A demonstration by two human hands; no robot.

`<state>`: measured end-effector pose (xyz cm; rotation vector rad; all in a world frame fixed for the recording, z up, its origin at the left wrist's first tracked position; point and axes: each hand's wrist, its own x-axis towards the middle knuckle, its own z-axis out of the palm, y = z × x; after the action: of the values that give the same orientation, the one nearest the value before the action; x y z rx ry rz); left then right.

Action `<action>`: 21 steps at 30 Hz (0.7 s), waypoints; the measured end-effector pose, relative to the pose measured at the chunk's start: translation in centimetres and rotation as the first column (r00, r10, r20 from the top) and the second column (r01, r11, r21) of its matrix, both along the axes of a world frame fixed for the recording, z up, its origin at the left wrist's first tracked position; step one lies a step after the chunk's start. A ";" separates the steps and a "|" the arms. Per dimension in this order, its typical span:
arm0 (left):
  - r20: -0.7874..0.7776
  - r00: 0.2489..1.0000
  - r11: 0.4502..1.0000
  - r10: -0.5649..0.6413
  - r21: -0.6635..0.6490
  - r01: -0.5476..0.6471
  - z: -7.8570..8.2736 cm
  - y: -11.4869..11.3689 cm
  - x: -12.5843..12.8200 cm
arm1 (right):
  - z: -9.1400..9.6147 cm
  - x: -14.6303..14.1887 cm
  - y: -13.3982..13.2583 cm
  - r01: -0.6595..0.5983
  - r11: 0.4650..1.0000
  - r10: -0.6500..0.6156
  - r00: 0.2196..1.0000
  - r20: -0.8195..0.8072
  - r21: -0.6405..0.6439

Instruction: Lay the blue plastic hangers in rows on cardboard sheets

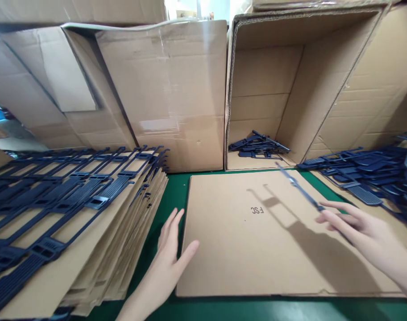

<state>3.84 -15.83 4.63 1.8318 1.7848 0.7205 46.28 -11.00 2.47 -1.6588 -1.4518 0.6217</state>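
Observation:
My right hand (352,225) grips a dark blue plastic frame part (300,189), seen nearly edge-on and held above a flat cardboard sheet (223,249) marked FSC. The part's shadow falls on the sheet. Beside the sheet's left edge, my left hand (172,249) is open, thumb and fingers apart, holding nothing. To its left rises a stack of cardboard sheets (123,249) with rows of similar blue frame parts (103,196) laid on top.
An open cardboard box (263,71) on its side holds a small heap of blue parts (257,147). Another pile of parts (374,174) lies at the right. Large cartons (176,93) stand along the back of the green table (176,191).

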 end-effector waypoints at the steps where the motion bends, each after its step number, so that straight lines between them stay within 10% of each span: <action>1: -0.056 0.998 0.998 -0.023 0.055 0.026 0.4 0.7 0.6 | 1.3 -2.4 0.6 -0.144 0.987 0.134 0.981 -0.143 -0.065; 5: -0.123 0.984 0.980 -0.133 0.135 0.149 0.4 4.7 2.3 | 5.2 -11.3 3.5 -0.557 0.828 0.435 0.712 -0.551 -0.066; 10: -0.050 0.999 0.947 0.009 0.320 0.007 -2.9 11.8 1.4 | 5.0 -19.2 8.0 -0.748 0.661 0.407 0.430 -0.805 -0.065; 21: 0.037 0.999 0.916 0.006 0.401 -0.021 -6.3 15.3 0.0 | -1.7 -23.8 10.9 -0.685 0.710 0.510 0.661 -0.551 -0.164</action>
<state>3.82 -0.57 -1.63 2.0458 1.7203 1.1914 22.50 -0.12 0.76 -1.0899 -1.5679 1.6479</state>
